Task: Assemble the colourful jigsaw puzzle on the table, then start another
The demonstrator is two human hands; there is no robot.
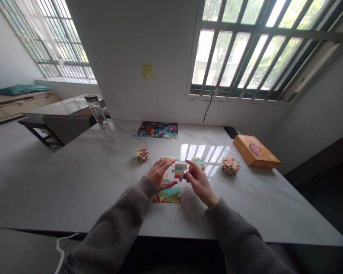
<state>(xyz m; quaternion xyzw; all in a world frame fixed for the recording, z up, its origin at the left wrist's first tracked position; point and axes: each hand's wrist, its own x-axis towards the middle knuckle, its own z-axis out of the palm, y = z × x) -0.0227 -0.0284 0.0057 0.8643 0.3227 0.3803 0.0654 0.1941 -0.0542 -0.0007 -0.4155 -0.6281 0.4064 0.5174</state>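
Above a partly joined puzzle [168, 195] on the white table, my right hand [199, 183] pinches a puzzle piece [181, 171] between thumb and fingers. Just left of that piece is my left hand [162, 174], thumb and fingers spread apart, with nothing clearly gripped. The piece shows beige, teal and red. My left hand covers part of the joined puzzle. A small pile of pieces [198, 163] lies behind my right hand. One stack of pieces [142, 155] is at the left and another stack [231, 166] at the right.
A dark colourful picture sheet [157, 129] lies near the wall. An orange box [256, 151] and a black phone [231, 132] are at the right back. A glass bottle [97, 110] stands at the left back. The table's front edge [188, 237] runs below my forearms.
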